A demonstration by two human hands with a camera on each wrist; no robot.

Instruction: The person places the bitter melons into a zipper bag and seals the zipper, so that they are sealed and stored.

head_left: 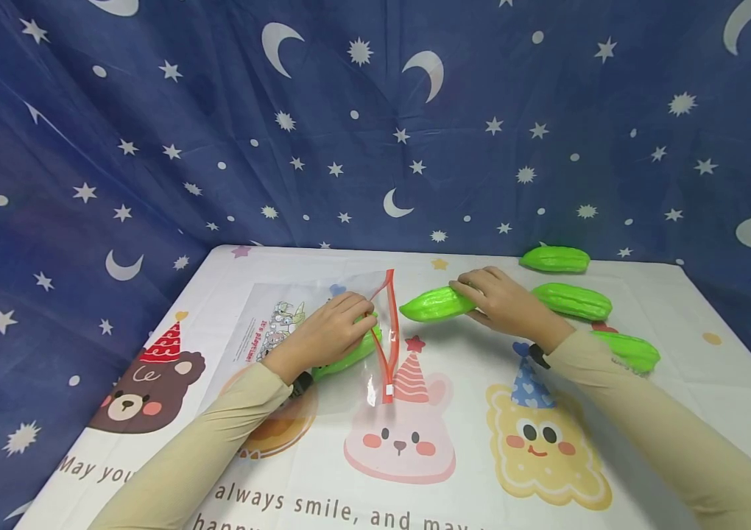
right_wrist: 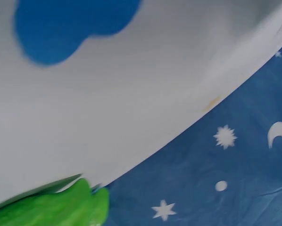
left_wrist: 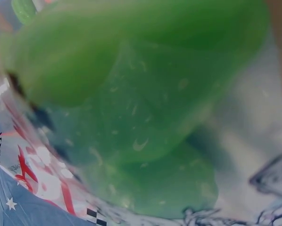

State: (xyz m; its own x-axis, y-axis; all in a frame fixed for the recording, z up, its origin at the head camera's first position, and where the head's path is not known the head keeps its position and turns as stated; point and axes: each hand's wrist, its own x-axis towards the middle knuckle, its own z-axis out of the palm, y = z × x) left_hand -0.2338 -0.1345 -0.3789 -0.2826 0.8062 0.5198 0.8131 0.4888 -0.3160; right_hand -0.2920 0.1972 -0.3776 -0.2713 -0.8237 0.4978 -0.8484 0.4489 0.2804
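A clear zip bag [head_left: 256, 298] with a red zip edge [head_left: 393, 324] lies on the table, its mouth gaping to the right. My left hand [head_left: 325, 327] pinches the bag at that mouth. Under the hand, a green bitter melon [head_left: 349, 359] lies inside the bag; in the left wrist view, green shapes [left_wrist: 141, 103] show blurred through the printed film. My right hand [head_left: 498, 298] grips another bitter melon [head_left: 431, 304] by its right end, and its pointed end faces the bag mouth, a short gap away. Part of a green melon [right_wrist: 56, 209] shows low in the right wrist view.
Three more bitter melons lie at the right: one at the back [head_left: 554, 259], one in the middle [head_left: 573, 301], one beside the right forearm [head_left: 627, 352]. A cartoon-printed cloth [head_left: 442, 419] covers the table. Behind hangs a blue star-and-moon curtain [head_left: 349, 147].
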